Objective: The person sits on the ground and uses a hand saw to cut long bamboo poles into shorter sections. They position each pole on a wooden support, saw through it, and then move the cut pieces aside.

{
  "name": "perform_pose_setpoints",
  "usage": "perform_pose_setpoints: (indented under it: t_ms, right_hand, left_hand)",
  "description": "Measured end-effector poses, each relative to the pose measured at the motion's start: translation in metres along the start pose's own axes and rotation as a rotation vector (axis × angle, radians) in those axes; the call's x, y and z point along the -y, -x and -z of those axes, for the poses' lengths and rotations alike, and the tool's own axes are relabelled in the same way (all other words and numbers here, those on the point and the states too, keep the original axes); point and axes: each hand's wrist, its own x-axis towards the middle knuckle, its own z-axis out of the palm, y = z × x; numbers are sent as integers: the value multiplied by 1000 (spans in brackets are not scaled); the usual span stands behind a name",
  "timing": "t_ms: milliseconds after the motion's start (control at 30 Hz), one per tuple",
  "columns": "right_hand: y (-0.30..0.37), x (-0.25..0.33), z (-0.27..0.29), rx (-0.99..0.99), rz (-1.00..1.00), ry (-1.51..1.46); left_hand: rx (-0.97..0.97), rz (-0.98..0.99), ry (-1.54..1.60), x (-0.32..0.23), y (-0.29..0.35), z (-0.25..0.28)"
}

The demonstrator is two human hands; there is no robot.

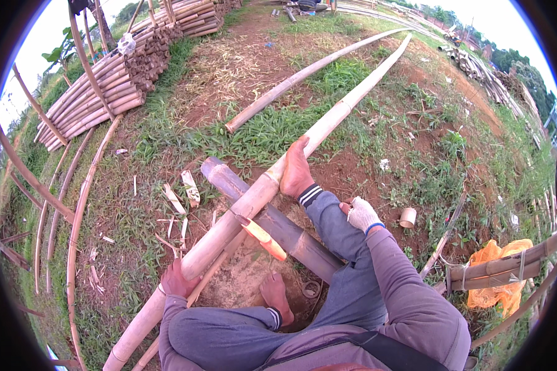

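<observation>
A long pale bamboo pole (229, 226) runs diagonally from the lower left to the far right. My left hand (178, 279) is wrapped around its nearer part, with some fingers hidden beneath. My bare foot (297, 167) presses against the pole farther up. A knife with an orange-and-yellow handle (264, 239) has its blade against the pole, and neither hand touches it. Under the pole lies a thicker, darker bamboo length (291, 232). Beside my raised shin, my right hand (362, 214), in a white glove, has curled fingers; anything inside them is hidden.
Another bamboo pole (309, 73) lies on the grass ahead. Stacked bamboo (99, 102) stands far left, near curved strips (83, 210). Bamboo chips (190, 188) litter the ground at left. To the right are a short bamboo piece (408, 217) and orange netting (495, 297) beside tied bamboo.
</observation>
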Motion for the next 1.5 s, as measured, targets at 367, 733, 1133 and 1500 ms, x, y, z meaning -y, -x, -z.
perform_pose_setpoints:
  t_ms: [367, 733, 1133, 1500]
  right_hand:
    - [-5, -7, -4, 10, -34, -4]
    - [-8, -11, -7, 3, -27, -6]
    - [-6, -9, -5, 3, -13, -15]
    - [2, 7, 4, 20, -12, -32]
  left_hand:
    - [-2, -8, -3, 1, -1, -3]
    - [8, 2, -17, 1, -1, -1]
    - [27, 14, -14, -1, -2, 2]
    - [25, 17, -13, -2, -2, 2]
